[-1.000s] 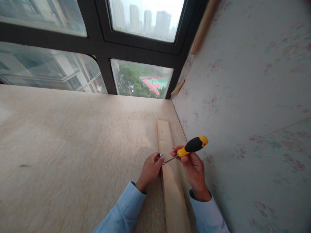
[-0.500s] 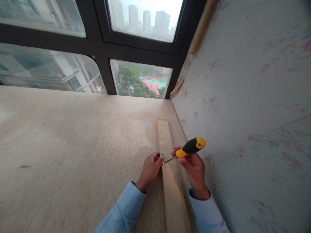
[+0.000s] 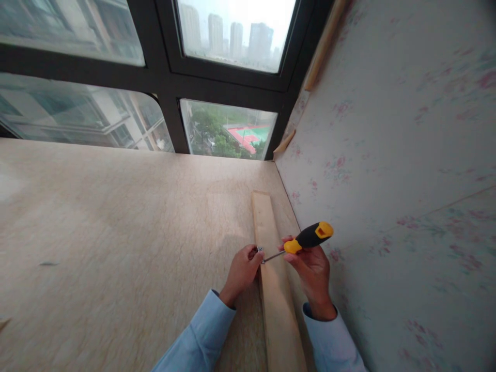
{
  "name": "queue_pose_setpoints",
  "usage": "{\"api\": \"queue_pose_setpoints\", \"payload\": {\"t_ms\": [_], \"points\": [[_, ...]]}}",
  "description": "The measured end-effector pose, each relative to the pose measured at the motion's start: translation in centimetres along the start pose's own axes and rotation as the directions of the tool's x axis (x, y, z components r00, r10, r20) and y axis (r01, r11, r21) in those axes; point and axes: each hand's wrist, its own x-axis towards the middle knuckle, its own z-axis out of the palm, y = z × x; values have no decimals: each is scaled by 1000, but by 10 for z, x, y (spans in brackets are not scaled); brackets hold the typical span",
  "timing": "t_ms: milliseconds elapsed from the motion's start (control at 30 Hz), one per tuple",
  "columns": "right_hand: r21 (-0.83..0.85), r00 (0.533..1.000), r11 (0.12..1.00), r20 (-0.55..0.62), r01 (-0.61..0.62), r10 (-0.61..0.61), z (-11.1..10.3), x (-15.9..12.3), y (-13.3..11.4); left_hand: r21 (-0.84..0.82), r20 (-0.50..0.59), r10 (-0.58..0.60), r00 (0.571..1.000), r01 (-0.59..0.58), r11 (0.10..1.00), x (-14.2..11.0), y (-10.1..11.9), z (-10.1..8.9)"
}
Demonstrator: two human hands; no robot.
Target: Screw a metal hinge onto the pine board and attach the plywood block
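A pale wooden board [image 3: 277, 294] lies lengthwise in front of me on the stone-patterned surface. At its left edge, my left hand [image 3: 243, 271] is closed, thumb and fingers pinching a small shiny metal piece [image 3: 260, 249] against the wood; its exact kind is too small to tell. My right hand [image 3: 313, 271] grips a yellow and black screwdriver [image 3: 309, 237] above the board. The screwdriver's thin shaft slants down to the left, its tip at the board's left edge beside my left thumb, by a small metal bit, perhaps a screw head.
A wall with floral paper [image 3: 387, 217] rises close on the right. Dark-framed windows [image 3: 228, 85] stand at the back. A strip of peeling paper [image 3: 284, 142] hangs in the corner. A small thin scrap [image 3: 48, 264] lies on the stone-patterned surface [image 3: 135, 232] at left.
The view has shifted slightly, so everything sits a little further right and lower. Both hands keep their holds; the screwdriver's handle has tilted slightly, its tip staying at the board's edge.
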Motion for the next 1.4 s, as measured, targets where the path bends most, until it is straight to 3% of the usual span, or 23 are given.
{"api": "queue_pose_setpoints", "payload": {"t_ms": [667, 967, 1400], "points": [[30, 1000, 1000, 23, 9, -10, 1, -1, 0, -33, -10, -2, 1000, 1, 999, 1, 0, -1], [30, 1000, 999, 15, 12, -12, 5, -2, -3, -45, -9, -104, 995, 104, 994, -2, 3, 1], [15, 1000, 1000, -19, 23, -22, 4, -3, -2, 16, -38, -51, 998, 51, 999, -1, 1, -1]]}}
